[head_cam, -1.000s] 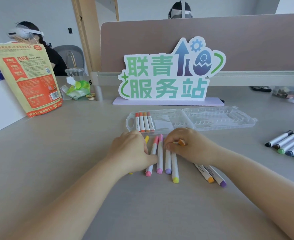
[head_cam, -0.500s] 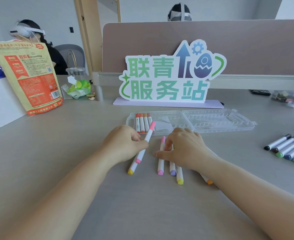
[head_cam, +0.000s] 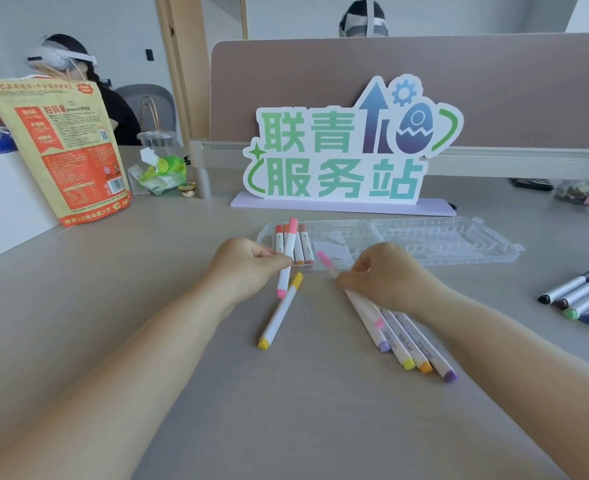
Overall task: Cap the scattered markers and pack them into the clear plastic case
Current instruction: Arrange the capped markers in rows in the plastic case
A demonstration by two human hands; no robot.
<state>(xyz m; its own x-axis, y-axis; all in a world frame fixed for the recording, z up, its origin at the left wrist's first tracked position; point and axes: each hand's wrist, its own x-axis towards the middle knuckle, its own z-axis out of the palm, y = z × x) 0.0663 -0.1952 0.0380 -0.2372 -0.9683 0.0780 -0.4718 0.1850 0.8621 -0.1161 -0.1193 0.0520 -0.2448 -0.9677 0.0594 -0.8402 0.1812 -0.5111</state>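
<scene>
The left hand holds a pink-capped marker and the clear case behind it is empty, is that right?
Not quite. The left hand does hold a pink-capped marker, but the clear case is not empty: the head view shows red- and orange-capped markers lying in its left end.

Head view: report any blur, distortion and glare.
Head view: the marker in the right hand is smeared by motion; the door frame leans from the wide lens; light is soft, shadows faint; no strong glare on the case.

Bright, even light, soft shadows, wide-angle bending at edges, slight blur.
</scene>
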